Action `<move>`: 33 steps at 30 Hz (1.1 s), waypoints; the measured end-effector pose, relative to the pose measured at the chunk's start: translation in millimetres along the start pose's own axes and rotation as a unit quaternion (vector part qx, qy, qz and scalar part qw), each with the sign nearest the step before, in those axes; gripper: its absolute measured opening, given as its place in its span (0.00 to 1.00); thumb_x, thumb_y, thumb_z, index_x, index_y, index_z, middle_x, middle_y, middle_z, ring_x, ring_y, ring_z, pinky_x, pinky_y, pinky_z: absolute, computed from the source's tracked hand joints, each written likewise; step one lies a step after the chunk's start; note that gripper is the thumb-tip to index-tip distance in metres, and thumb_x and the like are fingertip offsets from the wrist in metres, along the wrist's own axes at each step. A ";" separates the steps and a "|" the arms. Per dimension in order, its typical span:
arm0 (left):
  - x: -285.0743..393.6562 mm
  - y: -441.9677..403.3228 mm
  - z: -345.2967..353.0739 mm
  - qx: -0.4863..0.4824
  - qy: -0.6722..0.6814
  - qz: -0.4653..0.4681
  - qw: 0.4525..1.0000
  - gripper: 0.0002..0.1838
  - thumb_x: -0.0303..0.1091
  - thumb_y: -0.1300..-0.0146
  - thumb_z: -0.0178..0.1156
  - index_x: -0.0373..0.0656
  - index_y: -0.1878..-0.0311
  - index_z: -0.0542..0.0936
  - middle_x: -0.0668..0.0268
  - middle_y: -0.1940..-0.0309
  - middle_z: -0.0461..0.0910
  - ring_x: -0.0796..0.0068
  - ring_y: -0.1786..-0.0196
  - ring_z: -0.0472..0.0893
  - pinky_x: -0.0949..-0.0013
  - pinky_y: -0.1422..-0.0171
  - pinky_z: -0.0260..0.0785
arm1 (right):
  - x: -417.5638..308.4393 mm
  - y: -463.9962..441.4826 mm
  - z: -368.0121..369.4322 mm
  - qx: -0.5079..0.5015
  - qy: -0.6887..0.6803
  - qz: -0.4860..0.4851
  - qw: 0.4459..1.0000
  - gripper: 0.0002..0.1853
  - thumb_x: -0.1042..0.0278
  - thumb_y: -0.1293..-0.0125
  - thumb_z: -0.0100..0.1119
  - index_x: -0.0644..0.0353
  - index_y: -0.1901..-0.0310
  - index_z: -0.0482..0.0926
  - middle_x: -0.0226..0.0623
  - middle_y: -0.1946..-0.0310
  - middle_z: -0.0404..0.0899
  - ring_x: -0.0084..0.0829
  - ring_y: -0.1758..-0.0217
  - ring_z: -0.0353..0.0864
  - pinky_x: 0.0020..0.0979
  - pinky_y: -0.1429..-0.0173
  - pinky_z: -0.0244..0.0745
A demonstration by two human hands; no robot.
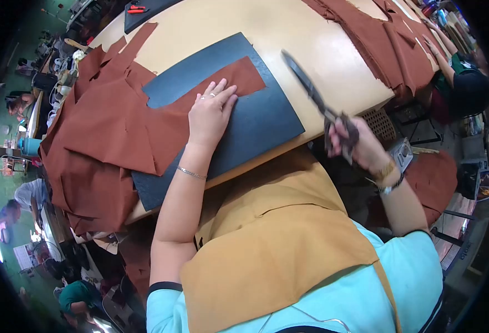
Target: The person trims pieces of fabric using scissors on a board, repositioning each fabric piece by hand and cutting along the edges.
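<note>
My left hand [214, 111] lies flat, fingers spread, on a strip of reddish-brown fabric [172, 119]. Beneath the fabric is a dark blue-grey board [261, 125] on the pale table. Wide folds of the same fabric spread left over the board and the table edge. My right hand [352, 141] is wrapped round the handles of large dark scissors [308, 83], held off the board's right side with the blades pointing up and left. The scissors are a little blurred, and whether the blades are fully closed is unclear.
At the far table edge lies a dark mat [147, 14] with a red-handled tool [137, 9]. More brown fabric [394, 50] covers the table's right end, where another person's arms [444, 61] reach over it. Other people sit at the left. Brown fabric hangs at lower right.
</note>
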State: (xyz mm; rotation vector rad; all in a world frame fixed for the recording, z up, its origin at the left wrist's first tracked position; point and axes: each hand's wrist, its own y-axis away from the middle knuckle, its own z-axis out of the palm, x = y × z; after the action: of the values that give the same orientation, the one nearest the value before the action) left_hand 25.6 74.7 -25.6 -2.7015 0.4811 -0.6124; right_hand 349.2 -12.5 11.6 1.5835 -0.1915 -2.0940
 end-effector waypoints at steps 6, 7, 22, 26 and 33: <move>5.5 -2.8 -4.9 -0.033 0.121 -0.061 0.990 0.15 0.43 0.31 0.55 0.49 0.47 0.81 0.60 0.40 0.76 0.58 0.35 0.73 0.47 0.32 0.62 | 55.3 39.4 28.1 -0.092 -0.066 0.086 0.990 0.22 0.46 0.31 0.55 0.62 0.63 0.75 0.32 0.72 0.77 0.24 0.71 0.79 0.26 0.62 0.77; 7.4 -0.4 -5.1 -0.042 0.133 -0.060 0.988 0.17 0.45 0.31 0.55 0.49 0.44 0.80 0.60 0.38 0.75 0.58 0.34 0.72 0.46 0.30 0.59 | 58.7 37.7 30.7 -0.106 -0.076 0.080 0.988 0.22 0.46 0.31 0.55 0.62 0.62 0.75 0.32 0.71 0.77 0.24 0.70 0.78 0.26 0.61 0.77; 15.1 18.1 -16.5 -0.090 -0.012 0.032 0.995 0.26 0.52 0.35 0.57 0.53 0.36 0.74 0.63 0.32 0.68 0.59 0.28 0.64 0.43 0.27 0.53 | 45.2 22.2 44.6 -0.071 -0.129 0.051 0.988 0.26 0.40 0.31 0.50 0.60 0.64 0.74 0.32 0.74 0.75 0.24 0.73 0.76 0.28 0.63 0.76; 6.4 9.8 -4.0 -0.009 0.017 -0.004 1.000 0.15 0.39 0.33 0.58 0.47 0.46 0.80 0.62 0.41 0.77 0.61 0.35 0.73 0.52 0.33 0.66 | 36.2 42.8 39.0 -0.106 -0.201 0.111 0.968 0.28 0.37 0.30 0.46 0.60 0.64 0.74 0.32 0.76 0.75 0.25 0.74 0.76 0.31 0.63 0.75; 4.2 13.6 -4.0 0.010 0.054 0.002 0.999 0.13 0.43 0.33 0.57 0.49 0.53 0.83 0.62 0.48 0.81 0.59 0.40 0.77 0.49 0.38 0.70 | 44.1 29.7 47.6 -0.073 -0.117 0.089 0.986 0.20 0.46 0.30 0.53 0.59 0.64 0.74 0.32 0.68 0.76 0.24 0.70 0.78 0.28 0.61 0.77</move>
State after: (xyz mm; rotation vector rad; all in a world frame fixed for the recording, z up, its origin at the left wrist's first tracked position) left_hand 23.9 60.0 -25.9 -2.6582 0.5035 -0.7606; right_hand 305.3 -67.7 0.4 1.1893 -0.2441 -2.0976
